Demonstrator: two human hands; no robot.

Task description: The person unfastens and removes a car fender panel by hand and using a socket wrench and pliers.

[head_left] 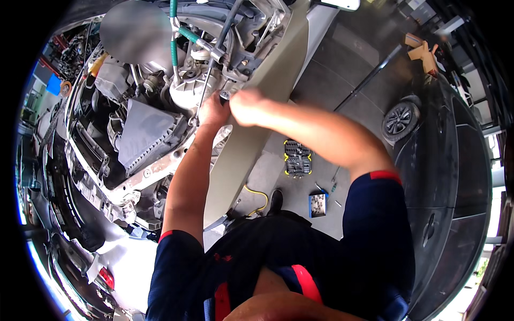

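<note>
Both my hands are close together over the edge of an open engine bay, near the round metal strut tower [188, 90]. My left hand [213, 111] is closed at the inner side of the fender; what it grips is hidden by its fingers. Beside it, my right hand [247, 108] is smeared by motion, so its fingers cannot be made out. A small shiny metal piece [225, 95] shows between the two hands; its kind is unclear. The olive-grey fender [242, 152] runs under my right wrist. A thin metal rod [206, 88] slants down beside my left hand.
A black air filter housing [149, 134] sits left of my left forearm. Green-sleeved bars [188, 35] cross above the bay. On the floor are a black-and-yellow tool case [297, 159], a blue tray [318, 205] of small parts and a yellow hose [262, 199]. A dark car [447, 160] stands right.
</note>
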